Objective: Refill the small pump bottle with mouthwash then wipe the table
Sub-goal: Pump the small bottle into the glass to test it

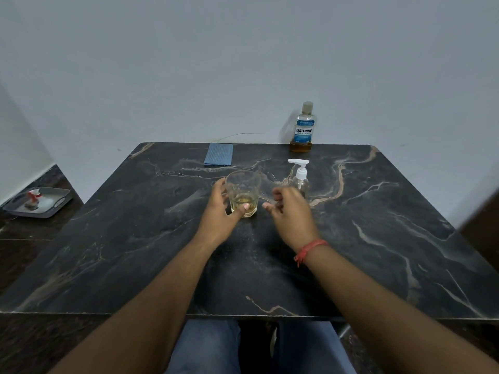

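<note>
A clear glass tumbler [243, 193] with a little amber liquid in its bottom stands mid-table. My left hand [221, 209] grips it from the left, thumb across its front. My right hand [290, 211] hovers just right of the glass with loosely curled fingers and holds nothing. Behind that hand stands the small clear pump bottle [300, 176] with its white pump head fitted; its lower part is hidden by my fingers. The mouthwash bottle [303, 128], capped and nearly empty, stands at the table's far edge by the wall. A folded blue cloth [219, 154] lies at the far edge, left of centre.
The dark marble table [135, 238] fills the view and butts against a white wall. On the floor at the left sits a grey tray [58, 205] with a small item in it. My knees show under the near edge.
</note>
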Demonstrator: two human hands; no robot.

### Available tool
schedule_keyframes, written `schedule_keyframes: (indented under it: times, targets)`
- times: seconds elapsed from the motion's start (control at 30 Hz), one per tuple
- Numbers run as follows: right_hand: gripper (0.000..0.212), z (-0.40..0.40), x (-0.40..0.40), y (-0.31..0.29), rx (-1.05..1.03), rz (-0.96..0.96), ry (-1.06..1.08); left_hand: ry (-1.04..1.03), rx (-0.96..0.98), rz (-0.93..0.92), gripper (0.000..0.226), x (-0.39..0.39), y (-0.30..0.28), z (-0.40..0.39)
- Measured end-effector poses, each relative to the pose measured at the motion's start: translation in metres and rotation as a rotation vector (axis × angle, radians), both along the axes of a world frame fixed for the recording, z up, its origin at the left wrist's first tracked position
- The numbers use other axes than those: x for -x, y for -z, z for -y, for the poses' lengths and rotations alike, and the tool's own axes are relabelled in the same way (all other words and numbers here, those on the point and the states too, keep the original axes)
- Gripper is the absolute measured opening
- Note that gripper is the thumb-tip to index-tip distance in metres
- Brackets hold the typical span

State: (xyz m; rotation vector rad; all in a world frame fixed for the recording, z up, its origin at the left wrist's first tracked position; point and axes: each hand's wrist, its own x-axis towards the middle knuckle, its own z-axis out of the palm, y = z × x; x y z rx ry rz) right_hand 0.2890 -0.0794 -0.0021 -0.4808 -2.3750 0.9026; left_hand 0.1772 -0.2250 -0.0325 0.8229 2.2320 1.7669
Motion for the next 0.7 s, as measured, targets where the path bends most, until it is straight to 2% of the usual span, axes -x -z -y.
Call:
schedule_keyframes:
  times: [0.07, 0.2, 0.33, 0.7]
  targets:
    - [0.042, 0.009, 0.012, -0.001, 0.046, 0.067, -0.027, -0.011, -0.004, -0.002, 0.078, 0.0, -0.001, 0.0]
    - [0.038, 0.017, 0.038, 0.002, 0.106, 0.105, -0.023, -0.035, 0.025, -0.05, 0.076, 0.01, -0.004, -0.003]
    - [0.027, 0.015, 0.062, 0.007, 0.171, 0.075, 0.052, -0.029, 0.052, -0.042, 0.07, 0.029, -0.008, -0.013]
    - [0.024, -0.013, 0.158, 0.011, 0.313, -0.046, 0.334, -0.044, 0.091, -0.054, 0.061, 0.113, -0.022, -0.082]
